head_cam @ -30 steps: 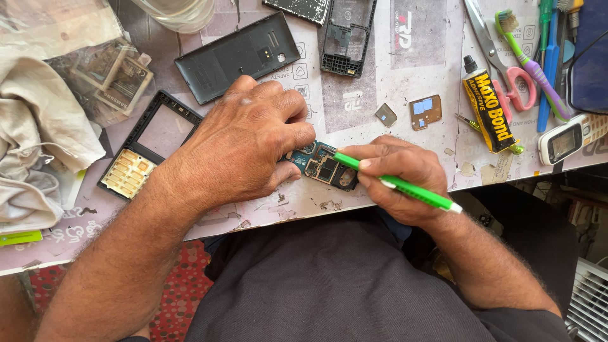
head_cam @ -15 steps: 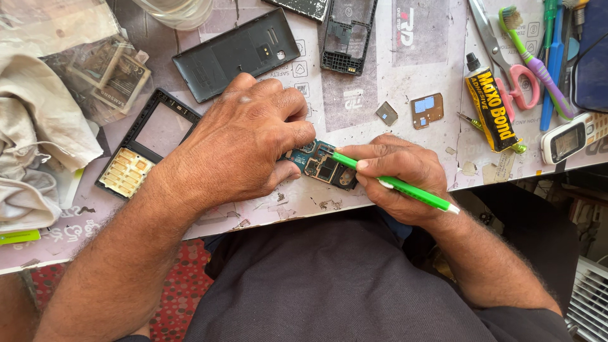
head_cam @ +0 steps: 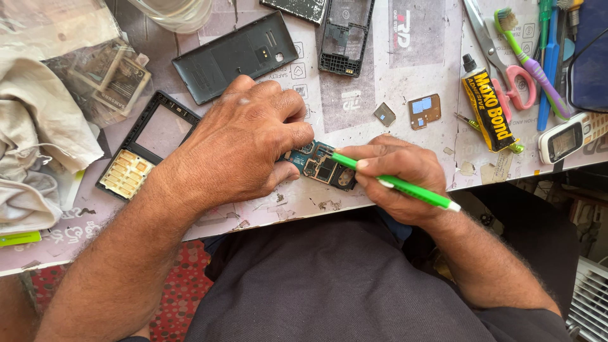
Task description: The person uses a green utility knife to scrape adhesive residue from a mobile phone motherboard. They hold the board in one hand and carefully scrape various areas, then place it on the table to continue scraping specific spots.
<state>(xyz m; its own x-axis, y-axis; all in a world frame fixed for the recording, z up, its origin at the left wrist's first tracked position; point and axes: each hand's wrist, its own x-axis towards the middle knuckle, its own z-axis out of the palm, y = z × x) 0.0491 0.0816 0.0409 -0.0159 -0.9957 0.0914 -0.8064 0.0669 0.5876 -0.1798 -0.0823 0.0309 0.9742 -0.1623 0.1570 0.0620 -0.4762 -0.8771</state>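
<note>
Left hand (head_cam: 244,145) clamped on circuit board (head_cam: 322,166) at desk (head_cam: 354,107) edge; right hand (head_cam: 399,180) grips green tool (head_cam: 396,182), tip on board.

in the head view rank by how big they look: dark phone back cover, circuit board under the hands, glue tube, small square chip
1. dark back cover
2. glue tube
3. circuit board, though the left hand and right hand partly hide it, so rank against the tube is unsure
4. square chip
</note>
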